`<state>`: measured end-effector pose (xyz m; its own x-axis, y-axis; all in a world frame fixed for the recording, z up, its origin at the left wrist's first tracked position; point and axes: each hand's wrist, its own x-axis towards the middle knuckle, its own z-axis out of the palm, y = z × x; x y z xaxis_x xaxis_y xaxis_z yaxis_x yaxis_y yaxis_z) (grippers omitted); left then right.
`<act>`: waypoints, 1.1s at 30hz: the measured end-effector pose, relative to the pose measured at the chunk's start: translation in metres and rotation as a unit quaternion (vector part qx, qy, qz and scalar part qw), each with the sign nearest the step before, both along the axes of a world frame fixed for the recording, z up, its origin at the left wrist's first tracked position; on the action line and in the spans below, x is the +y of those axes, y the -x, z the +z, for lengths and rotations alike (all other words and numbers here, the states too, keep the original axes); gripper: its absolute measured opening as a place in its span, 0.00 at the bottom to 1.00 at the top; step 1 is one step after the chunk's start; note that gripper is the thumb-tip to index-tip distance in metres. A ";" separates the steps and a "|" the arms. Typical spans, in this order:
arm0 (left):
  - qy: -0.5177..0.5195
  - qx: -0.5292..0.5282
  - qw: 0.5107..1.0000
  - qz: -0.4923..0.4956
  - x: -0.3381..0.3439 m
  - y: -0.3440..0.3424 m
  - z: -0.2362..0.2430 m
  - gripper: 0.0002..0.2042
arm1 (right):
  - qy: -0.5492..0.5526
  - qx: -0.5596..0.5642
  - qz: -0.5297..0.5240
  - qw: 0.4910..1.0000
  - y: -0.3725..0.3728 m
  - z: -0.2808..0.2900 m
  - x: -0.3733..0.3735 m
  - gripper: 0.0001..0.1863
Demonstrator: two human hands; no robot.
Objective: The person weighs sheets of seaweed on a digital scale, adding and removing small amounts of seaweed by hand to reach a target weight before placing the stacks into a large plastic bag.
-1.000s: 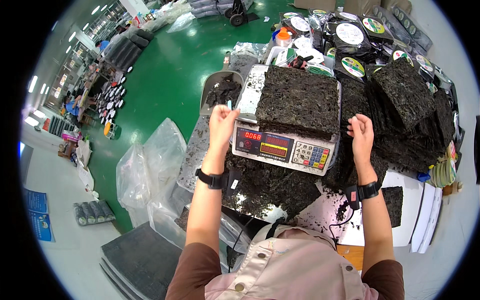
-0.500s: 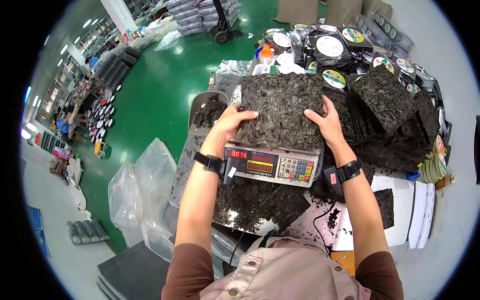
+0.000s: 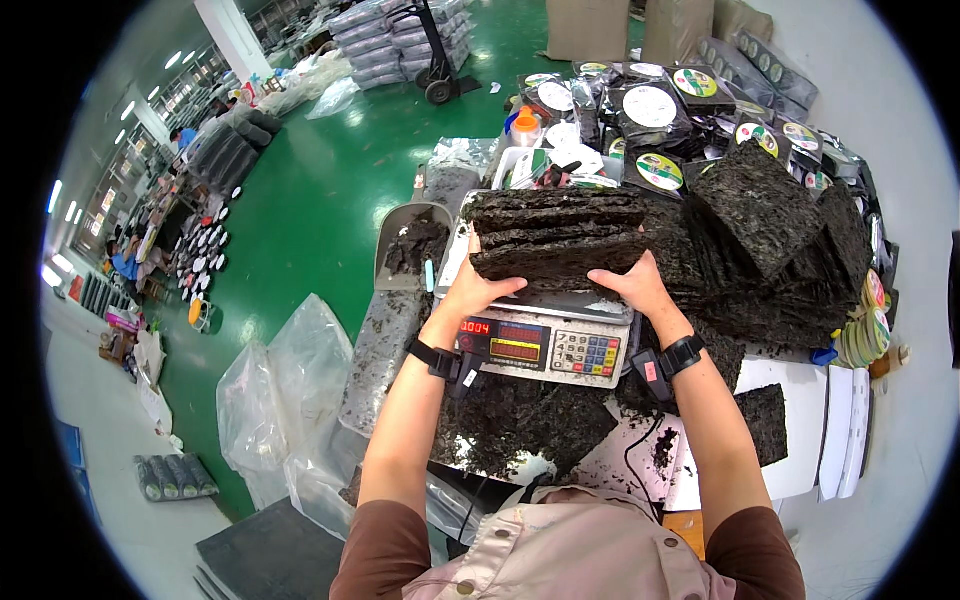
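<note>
A thick stack of dark dried seaweed sheets (image 3: 556, 238) is lifted and tilted just above a white weighing scale (image 3: 545, 340) with red digits. My left hand (image 3: 472, 291) grips the stack's near left corner from below. My right hand (image 3: 632, 282) holds its near right edge. Both wrists wear black bands.
More seaweed stacks (image 3: 770, 240) pile up at the right, with round-labelled dark packets (image 3: 650, 110) behind. A grey scoop (image 3: 410, 245) with crumbs lies left of the scale. Clear plastic bags (image 3: 285, 390) sit at the lower left above the green floor. White sheets (image 3: 835, 430) lie at the right.
A second ago my hands were raised beside the stack as it lay on the scale. They then closed on its sides and have lifted and tilted it off the pan.
</note>
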<state>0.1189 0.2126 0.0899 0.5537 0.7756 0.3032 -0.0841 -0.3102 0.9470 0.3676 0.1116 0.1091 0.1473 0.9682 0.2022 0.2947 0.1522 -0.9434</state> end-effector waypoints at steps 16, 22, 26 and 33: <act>0.205 0.228 0.948 0.083 0.015 -0.006 0.023 0.30 | 0.225 -0.028 -0.106 0.968 -0.016 0.010 0.002 0.38; 0.084 0.166 0.949 0.255 0.025 0.005 0.013 0.19 | 0.189 -0.076 -0.206 0.957 -0.014 0.008 -0.004 0.43; 0.078 0.142 0.950 0.266 0.032 0.015 0.002 0.14 | 0.147 -0.045 -0.245 0.957 -0.025 -0.015 0.004 0.41; 0.159 0.202 0.949 0.183 0.014 0.016 0.021 0.13 | 0.184 -0.043 -0.235 0.953 -0.010 0.002 -0.001 0.38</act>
<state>0.1027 0.2262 0.1106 0.2502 0.9553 -0.1575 0.3636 0.0580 0.9297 0.3778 0.1101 0.1115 0.5813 0.8065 -0.1074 0.3274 -0.3527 -0.8766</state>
